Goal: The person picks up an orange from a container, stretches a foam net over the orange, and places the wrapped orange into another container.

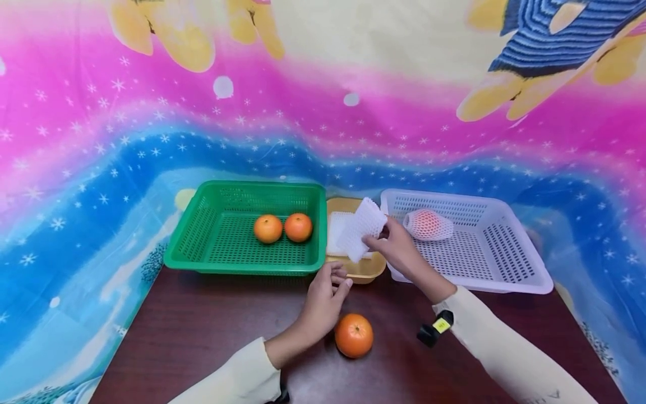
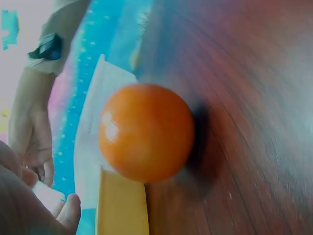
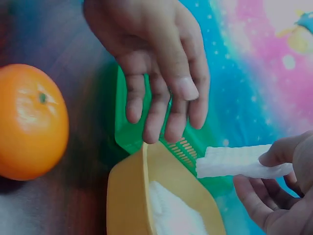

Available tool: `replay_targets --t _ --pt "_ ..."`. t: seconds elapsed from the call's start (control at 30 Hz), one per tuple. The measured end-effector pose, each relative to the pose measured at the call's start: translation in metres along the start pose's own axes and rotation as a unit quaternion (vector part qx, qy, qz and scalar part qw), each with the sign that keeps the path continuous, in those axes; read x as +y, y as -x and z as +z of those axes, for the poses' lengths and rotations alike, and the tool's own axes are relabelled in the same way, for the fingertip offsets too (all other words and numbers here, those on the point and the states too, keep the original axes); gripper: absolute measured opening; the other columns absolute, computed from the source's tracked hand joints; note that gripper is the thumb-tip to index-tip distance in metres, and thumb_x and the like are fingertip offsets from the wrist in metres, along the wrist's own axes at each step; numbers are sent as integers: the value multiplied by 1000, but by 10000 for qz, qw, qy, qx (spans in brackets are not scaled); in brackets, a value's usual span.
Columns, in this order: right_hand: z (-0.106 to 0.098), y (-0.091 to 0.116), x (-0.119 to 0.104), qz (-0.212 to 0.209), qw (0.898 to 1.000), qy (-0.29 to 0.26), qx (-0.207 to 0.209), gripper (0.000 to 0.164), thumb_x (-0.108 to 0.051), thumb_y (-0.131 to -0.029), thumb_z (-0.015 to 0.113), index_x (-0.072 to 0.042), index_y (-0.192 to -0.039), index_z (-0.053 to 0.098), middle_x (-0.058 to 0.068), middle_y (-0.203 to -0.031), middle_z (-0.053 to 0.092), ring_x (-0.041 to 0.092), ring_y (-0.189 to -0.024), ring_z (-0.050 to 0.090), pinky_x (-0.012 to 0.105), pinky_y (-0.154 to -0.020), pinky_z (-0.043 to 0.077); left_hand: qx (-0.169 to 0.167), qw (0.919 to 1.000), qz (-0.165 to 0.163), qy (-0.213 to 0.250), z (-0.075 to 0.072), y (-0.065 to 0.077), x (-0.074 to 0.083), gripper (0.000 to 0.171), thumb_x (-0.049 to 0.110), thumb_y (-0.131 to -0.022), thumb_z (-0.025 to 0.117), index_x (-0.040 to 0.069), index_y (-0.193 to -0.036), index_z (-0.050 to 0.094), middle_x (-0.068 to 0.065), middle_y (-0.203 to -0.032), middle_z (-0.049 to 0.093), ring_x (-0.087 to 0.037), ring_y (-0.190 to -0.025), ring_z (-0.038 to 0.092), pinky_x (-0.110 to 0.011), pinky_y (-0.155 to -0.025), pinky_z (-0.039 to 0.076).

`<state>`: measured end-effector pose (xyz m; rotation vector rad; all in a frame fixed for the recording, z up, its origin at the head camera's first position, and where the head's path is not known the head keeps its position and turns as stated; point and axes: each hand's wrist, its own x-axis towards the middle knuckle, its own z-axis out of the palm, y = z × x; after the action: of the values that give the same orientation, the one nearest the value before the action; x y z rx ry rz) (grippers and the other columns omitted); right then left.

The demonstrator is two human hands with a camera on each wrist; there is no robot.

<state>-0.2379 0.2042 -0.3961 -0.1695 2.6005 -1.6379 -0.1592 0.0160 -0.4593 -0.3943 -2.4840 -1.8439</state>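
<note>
My right hand (image 1: 396, 244) pinches a white foam net sleeve (image 1: 364, 229) between thumb and fingers above the yellow basket (image 1: 370, 274). In the right wrist view the foam sleeve (image 3: 234, 161) looks flat. More white foam netting (image 1: 337, 230) lies inside the yellow basket. My left hand (image 1: 325, 300) hovers near the front of that basket, its fingers loosely bent and holding nothing, as the right wrist view of the left hand (image 3: 161, 73) also shows. Close to the left wrist, an orange fruit (image 1: 354, 335) sits on the dark table.
A green basket (image 1: 247, 268) on the left holds two orange fruits (image 1: 282, 228). On the right, a white basket (image 1: 520, 247) contains one fruit in a foam net (image 1: 428, 224). The brown wooden table (image 1: 212, 320) runs up to a patterned cloth (image 1: 323, 123) behind the baskets.
</note>
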Motion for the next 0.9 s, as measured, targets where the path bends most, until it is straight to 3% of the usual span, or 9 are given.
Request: replay_targets --t 0.07,0.13,0.3,0.4,0.53,0.63,0.77,0.9 --pt "-1 10 -1 -83 9999 43 39 47 -7 -94 69 10 -135 52 29 -125 64 34 -111 65 27 -80 60 14 9984 -320 460 -1 0 3 36 13 -102 62 -1 -134 52 -17 -120 66 -25 -101 69 -30 -85 58" --pt "-2 20 -2 -103 9999 18 -38 49 -7 -94 69 10 -136 51 29 -127 63 34 -113 64 26 -80 60 -21 9918 -616 1124 -3 0 6 38 11 -102 62 -6 -133 50 -23 -119 66 -24 -97 70 -32 -86 60" --pt "0 43 -5 -245 9993 247 -117 51 -10 -93 73 7 -136 54 25 -128 65 33 -115 64 23 -83 57 -32 9540 -1354 2674 -7 -1 16 38 3 -101 58 -14 -132 45 -28 -119 62 -16 -91 68 -38 -89 61" --pt "2 54 -6 -325 9989 321 -126 52 -11 -92 75 6 -137 54 24 -127 66 31 -112 64 22 -82 56 -2 9389 -1605 3044 -8 0 18 35 3 -101 58 -13 -129 46 -21 -116 62 -14 -91 66 -37 -88 61" --pt "4 66 -7 -374 9986 342 -166 54 -10 -91 75 4 -138 53 22 -126 67 27 -108 66 22 -84 56 117 9261 -1798 3315 -8 0 16 29 3 -100 61 -9 -121 46 -11 -104 61 -12 -88 65 -34 -85 61" --pt "7 73 -4 -389 9984 355 -181 54 -8 -90 77 3 -137 54 21 -125 68 24 -108 66 22 -86 56 205 9202 -1877 3428 -8 0 15 25 3 -98 64 -5 -116 47 -7 -98 60 -13 -85 65 -30 -82 61" --pt "12 80 0 -433 9983 290 -264 51 -7 -90 77 4 -135 55 21 -126 67 26 -107 67 22 -85 57 176 9219 -1762 3447 -9 1 13 24 6 -97 67 -2 -112 50 -6 -97 60 -12 -84 64 -26 -78 59" --pt "16 86 3 -669 9957 638 -103 47 -7 -88 79 2 -130 58 18 -124 68 27 -110 66 24 -86 57 68 9229 -1708 3451 -10 2 12 26 10 -96 69 -3 -114 54 -5 -98 63 -11 -85 63 -24 -77 56"
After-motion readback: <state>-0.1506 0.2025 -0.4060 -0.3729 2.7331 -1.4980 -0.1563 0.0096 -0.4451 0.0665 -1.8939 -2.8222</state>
